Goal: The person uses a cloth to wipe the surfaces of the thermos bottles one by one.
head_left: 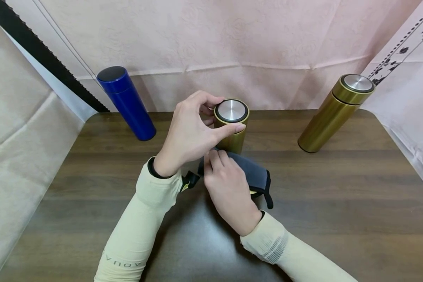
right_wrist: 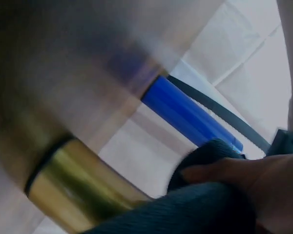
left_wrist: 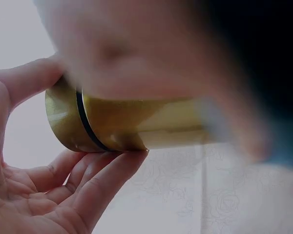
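Observation:
A gold vacuum flask (head_left: 234, 143) with a silver-topped lid (head_left: 232, 111) stands before me at the middle of the table. My left hand (head_left: 192, 131) grips it around the lid, thumb on the near side and fingers behind. In the left wrist view, the fingers (left_wrist: 102, 187) lie along the lid and upper body. Just below, my right hand (head_left: 229, 188) holds a dark grey-blue cloth (head_left: 255, 170) with black edging against the flask's lower part. The right wrist view shows the cloth (right_wrist: 185, 207) folded beside the gold flask (right_wrist: 83, 187), which it partly hides.
A blue flask (head_left: 128, 103) with a dark top stands at the back left of the wooden table (head_left: 91, 203). Another gold flask (head_left: 333, 113) stands at the back right. Pale patterned fabric (head_left: 232, 43) hangs behind the table's far edge.

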The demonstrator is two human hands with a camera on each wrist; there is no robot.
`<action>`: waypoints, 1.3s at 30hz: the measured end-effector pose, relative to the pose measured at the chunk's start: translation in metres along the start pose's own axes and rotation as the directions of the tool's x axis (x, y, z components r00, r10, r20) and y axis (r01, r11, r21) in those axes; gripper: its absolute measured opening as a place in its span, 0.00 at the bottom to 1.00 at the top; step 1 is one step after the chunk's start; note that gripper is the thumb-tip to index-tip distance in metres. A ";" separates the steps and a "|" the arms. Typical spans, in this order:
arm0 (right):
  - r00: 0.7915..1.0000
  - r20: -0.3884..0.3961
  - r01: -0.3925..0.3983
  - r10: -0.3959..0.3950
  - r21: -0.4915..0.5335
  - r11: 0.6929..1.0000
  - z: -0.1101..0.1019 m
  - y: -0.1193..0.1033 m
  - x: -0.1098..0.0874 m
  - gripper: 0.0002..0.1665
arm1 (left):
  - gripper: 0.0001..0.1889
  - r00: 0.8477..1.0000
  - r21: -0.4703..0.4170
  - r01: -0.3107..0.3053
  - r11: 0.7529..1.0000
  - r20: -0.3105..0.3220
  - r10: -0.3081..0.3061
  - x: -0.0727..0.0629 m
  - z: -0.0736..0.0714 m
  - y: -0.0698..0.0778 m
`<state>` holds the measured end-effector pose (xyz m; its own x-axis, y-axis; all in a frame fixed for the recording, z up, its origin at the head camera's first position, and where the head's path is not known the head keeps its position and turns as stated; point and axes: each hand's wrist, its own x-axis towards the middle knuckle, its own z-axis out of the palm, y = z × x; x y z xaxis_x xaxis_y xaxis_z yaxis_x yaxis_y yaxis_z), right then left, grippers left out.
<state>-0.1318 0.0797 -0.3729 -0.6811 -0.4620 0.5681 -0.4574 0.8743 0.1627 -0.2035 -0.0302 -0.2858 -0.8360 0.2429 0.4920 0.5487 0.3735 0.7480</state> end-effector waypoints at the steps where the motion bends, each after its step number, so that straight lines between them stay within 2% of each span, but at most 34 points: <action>1: 1.000 0.021 -0.005 0.005 -0.021 1.000 0.003 -0.002 -0.001 0.14 | 0.27 1.000 -0.002 0.001 1.000 0.000 -0.001 0.000 0.000 0.000; 6: 0.994 0.091 -0.057 0.064 -0.081 0.995 0.014 -0.009 -0.008 0.09 | 0.27 1.000 0.001 -0.003 1.000 0.002 0.003 0.000 0.000 -0.001; 10: 0.981 0.158 -0.098 0.114 -0.105 0.990 0.022 -0.012 -0.013 0.09 | 0.27 1.000 0.002 -0.015 1.000 -0.001 0.015 0.000 0.000 -0.001; 16: 0.969 0.221 -0.081 0.106 -0.118 0.990 0.022 -0.011 -0.019 0.09 | 0.27 1.000 0.015 -0.020 1.000 -0.009 0.020 -0.001 0.002 -0.001; 18: 0.963 0.249 -0.086 0.107 -0.092 0.992 0.016 -0.007 -0.019 0.08 | 0.27 1.000 0.026 -0.015 1.000 -0.009 0.015 -0.002 0.003 -0.001; 20: 0.948 0.306 -0.089 0.089 -0.013 0.996 0.006 0.004 -0.019 0.02 | 0.27 1.000 0.033 -0.009 0.999 -0.008 0.009 -0.003 0.003 0.000; 22: 0.920 0.388 -0.111 0.060 0.111 0.988 -0.008 0.021 -0.017 0.08 | 0.27 1.000 0.037 -0.003 0.999 -0.006 0.003 -0.004 0.004 0.001; 24: 0.877 0.478 -0.172 0.034 0.248 0.953 -0.026 0.042 -0.015 0.18 | 0.27 1.000 0.047 -0.002 0.999 -0.005 0.002 -0.004 0.004 0.002; 25: 0.866 0.499 -0.199 0.016 0.315 0.928 -0.034 0.054 -0.013 0.21 | 0.27 1.000 0.050 -0.001 0.999 -0.004 0.001 -0.004 0.004 0.002; 26: 0.859 0.512 -0.232 0.010 0.372 0.899 -0.042 0.066 -0.012 0.22 | 0.27 1.000 0.055 -0.002 0.998 -0.004 0.002 -0.003 0.005 0.003; 28: 0.862 0.505 -0.299 0.039 0.445 0.844 -0.056 0.087 -0.011 0.18 | 0.27 1.000 0.049 -0.005 0.999 -0.002 0.005 -0.003 0.005 0.003; 31: 0.887 0.441 -0.366 0.137 0.491 0.791 -0.070 0.113 -0.011 0.13 | 0.26 1.000 0.022 -0.020 1.000 0.009 0.020 -0.003 0.006 0.004; 33: 0.887 0.396 -0.422 0.237 0.486 0.765 -0.074 0.123 -0.011 0.13 | 0.26 0.999 0.021 -0.045 0.999 0.022 0.045 -0.003 0.005 0.005; 35: 0.875 0.359 -0.475 0.326 0.502 0.723 -0.072 0.128 -0.009 0.17 | 0.27 0.997 0.038 -0.069 0.997 0.031 0.068 -0.004 0.003 0.005; 36: 0.862 0.350 -0.505 0.367 0.518 0.691 -0.069 0.128 -0.007 0.18 | 0.27 0.996 0.055 -0.078 0.995 0.035 0.076 -0.005 0.003 0.006; 39: 0.817 0.349 -0.572 0.459 0.589 0.571 -0.057 0.121 -0.001 0.21 | 0.29 0.996 0.093 -0.089 0.992 0.033 0.086 -0.007 0.000 0.008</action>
<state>-0.1543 0.1942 -0.3080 -0.9658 -0.0279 0.2576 -0.2082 0.6757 -0.7072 -0.1937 -0.0288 -0.2835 -0.7854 0.3033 0.5396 0.6181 0.4317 0.6569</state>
